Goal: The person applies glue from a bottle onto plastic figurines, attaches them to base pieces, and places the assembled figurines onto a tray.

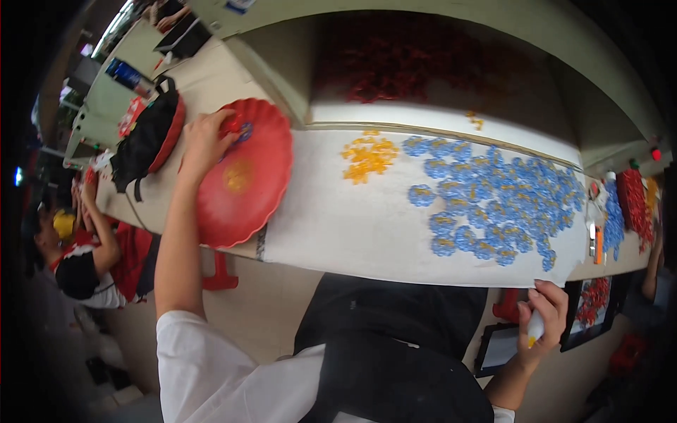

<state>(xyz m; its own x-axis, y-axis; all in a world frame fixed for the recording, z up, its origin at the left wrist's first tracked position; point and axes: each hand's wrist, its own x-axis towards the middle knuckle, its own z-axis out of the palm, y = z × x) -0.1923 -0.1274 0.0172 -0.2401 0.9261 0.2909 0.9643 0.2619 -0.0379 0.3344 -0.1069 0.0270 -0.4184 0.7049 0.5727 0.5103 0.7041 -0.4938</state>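
Observation:
My left hand point(204, 144) reaches over the far part of a round red scalloped tray point(250, 197). Its fingers are closed around a small red piece point(231, 124), partly hidden by them. Beside the fingertips, a small blue-purple piece point(245, 132) lies at the tray's far side. Low at the table's front edge, my right hand point(550, 317) grips a small white bottle point(536, 326) with a yellow tip. Many small blue flower-shaped pieces point(493, 201) with yellowish middles cover the right of the white work surface point(338, 225). Left of them is a patch of small yellow pieces point(370, 156).
Behind the work surface, a shelf recess point(423, 113) holds dark red pieces. A black and red bag point(148, 137) and a blue can point(127, 74) stand left of the tray. Red and blue piles and an orange tool point(599, 245) lie far right. Another person point(92, 254) sits at left.

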